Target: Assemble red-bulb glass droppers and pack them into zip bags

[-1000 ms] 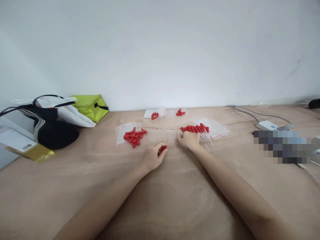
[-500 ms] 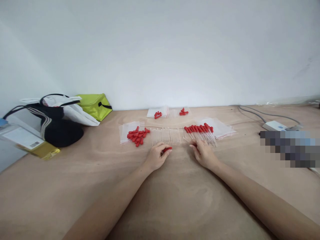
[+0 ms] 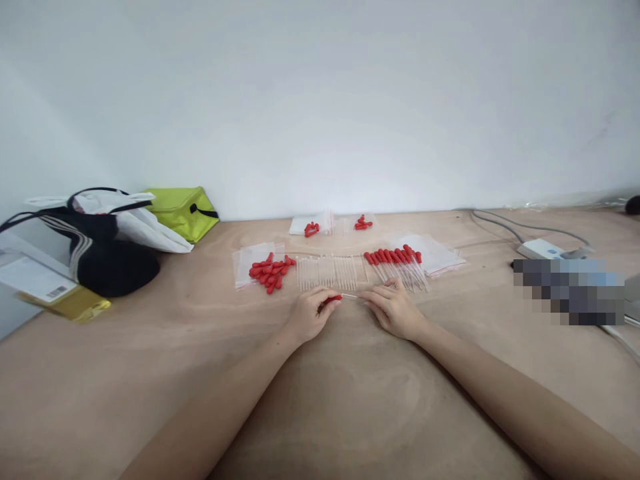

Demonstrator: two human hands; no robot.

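Observation:
My left hand (image 3: 311,313) rests on the wooden table (image 3: 350,400) and pinches a small red rubber cap (image 3: 332,299). My right hand (image 3: 395,308) holds a thin clear tube (image 3: 350,295) by its far end, its tip meeting the cap. Just behind the hands lies a row of bare clear tubes (image 3: 327,271). Left of it sits a heap of loose red caps (image 3: 270,272) on a plastic bag. To the right lies a row of capped tubes (image 3: 397,265).
Two small bags with red caps (image 3: 333,225) lie near the wall. Clear zip bags (image 3: 435,255) lie behind the capped tubes. A black-and-white bag (image 3: 105,250), a green pouch (image 3: 183,212) and a box (image 3: 45,288) sit at the left. Cables and a white adapter (image 3: 543,250) are at the right.
My right hand drew back from the tube row with one clear tube and brought it to the red cap in my left hand. The left hand barely moved.

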